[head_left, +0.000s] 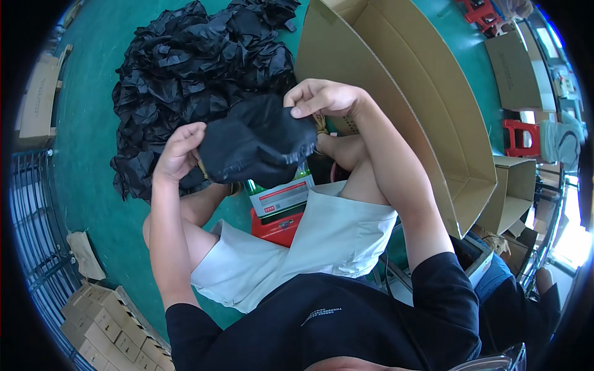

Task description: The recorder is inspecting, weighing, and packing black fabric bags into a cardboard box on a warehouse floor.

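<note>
A flat black cloth bag [257, 139] with tan, cord-like bits at its two sides is stretched out between my hands, above my lap. My left hand [181, 148] pinches its left edge between thumb and fingers. At the upper right corner, my right hand [322, 98] grips it with bent fingers and the thumb on top. Just beyond lies a large heap of crumpled black bags [198, 68] on the floor. Below the held bag, a white and green box [281, 198] rests on a red case [276, 230], both partly hidden.
A large open cardboard carton [396, 80] stands close on the right, beside my right arm. Red stools [521, 137] and more cartons [518, 71] are farther right. Stacked brown boxes [114, 324] and a blue metal rack [37, 216] line the left. Another person's dark sleeve [516, 309] shows at lower right.
</note>
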`<state>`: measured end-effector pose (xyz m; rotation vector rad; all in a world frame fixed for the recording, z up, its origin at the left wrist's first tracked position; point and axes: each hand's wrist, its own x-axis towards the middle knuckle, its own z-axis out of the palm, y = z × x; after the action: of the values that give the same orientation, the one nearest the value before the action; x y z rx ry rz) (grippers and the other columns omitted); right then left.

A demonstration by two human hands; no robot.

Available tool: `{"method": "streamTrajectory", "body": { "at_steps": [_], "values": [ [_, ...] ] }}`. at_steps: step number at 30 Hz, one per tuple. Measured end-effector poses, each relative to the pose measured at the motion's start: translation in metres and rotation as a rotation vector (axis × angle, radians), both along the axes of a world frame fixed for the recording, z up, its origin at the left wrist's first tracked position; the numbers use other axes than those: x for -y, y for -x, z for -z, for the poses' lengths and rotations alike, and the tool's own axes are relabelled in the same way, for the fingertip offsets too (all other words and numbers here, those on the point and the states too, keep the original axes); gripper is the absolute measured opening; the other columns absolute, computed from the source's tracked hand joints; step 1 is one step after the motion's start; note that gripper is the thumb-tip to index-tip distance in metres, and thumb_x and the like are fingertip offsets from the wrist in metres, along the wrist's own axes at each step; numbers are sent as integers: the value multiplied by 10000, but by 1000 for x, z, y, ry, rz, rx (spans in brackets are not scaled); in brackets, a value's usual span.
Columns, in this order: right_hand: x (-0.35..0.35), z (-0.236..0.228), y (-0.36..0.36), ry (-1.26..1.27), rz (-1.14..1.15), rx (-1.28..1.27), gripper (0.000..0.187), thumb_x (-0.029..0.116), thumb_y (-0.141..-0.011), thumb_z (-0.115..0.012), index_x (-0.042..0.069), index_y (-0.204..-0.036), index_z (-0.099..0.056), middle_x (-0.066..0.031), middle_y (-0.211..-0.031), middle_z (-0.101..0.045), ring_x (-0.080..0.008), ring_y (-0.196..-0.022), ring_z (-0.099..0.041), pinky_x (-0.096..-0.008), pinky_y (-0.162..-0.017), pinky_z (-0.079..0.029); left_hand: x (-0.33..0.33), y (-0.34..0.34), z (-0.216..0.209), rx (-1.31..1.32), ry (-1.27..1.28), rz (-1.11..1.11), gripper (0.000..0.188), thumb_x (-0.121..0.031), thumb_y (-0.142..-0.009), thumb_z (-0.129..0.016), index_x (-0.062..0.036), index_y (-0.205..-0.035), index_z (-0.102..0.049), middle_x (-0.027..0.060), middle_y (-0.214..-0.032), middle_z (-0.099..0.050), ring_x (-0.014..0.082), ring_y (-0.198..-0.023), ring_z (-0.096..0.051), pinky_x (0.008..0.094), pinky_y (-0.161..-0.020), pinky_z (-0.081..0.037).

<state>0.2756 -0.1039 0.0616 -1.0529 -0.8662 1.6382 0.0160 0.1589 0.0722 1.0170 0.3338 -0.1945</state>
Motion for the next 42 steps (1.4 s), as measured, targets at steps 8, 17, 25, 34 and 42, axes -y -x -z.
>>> {"method": "streamTrajectory", "body": {
  "at_steps": [8, 17, 25, 34, 42],
  "values": [
    [-44, 147, -18, 482, 481, 359, 135, 86, -908, -646, 66, -1023, -715, -20, -912, -682, -111, -858, -614, -279, -737, -493, -35, -38, 175, -329, -64, -320, 187, -298, -984, -610, -121, -1014, -665, -51, -941, -681, 92, -864, -621, 261, -789, -473],
    [-83, 232, -33, 601, 860, 281, 117, 59, -848, -672, 32, -931, -750, -85, -907, -723, -182, -842, -655, -324, -788, -511, -62, -79, 245, -394, -55, -374, 210, -275, -977, -617, -88, -1045, -685, -19, -974, -697, 137, -923, -630, 291, -842, -472],
    [-72, 268, -21, 807, 771, 715, 110, 163, -776, -742, 60, -813, -755, -149, -887, -732, -283, -856, -700, -365, -785, -533, -73, -68, 342, -571, -387, -203, 211, -109, -924, -557, 5, -976, -727, 108, -977, -722, 224, -880, -670, 340, -808, -495],
    [-37, 272, 32, 929, 1054, 683, 350, 328, -861, -722, 7, -998, -711, -200, -1084, -699, -352, -1035, -654, -402, -922, -485, -26, -33, 321, -713, -713, -581, 329, -285, -905, -691, 35, -975, -669, 121, -941, -691, 211, -834, -628, 339, -779, -488],
    [-5, 286, 66, 670, 1426, 355, 317, 194, -802, -775, -10, -1002, -636, -91, -934, -643, -200, -888, -599, -343, -803, -472, 55, 5, 267, -460, -385, -871, 598, -286, -868, -764, -25, -1291, -431, 67, -951, -637, 134, -758, -577, 275, -623, -464]
  ]
}}
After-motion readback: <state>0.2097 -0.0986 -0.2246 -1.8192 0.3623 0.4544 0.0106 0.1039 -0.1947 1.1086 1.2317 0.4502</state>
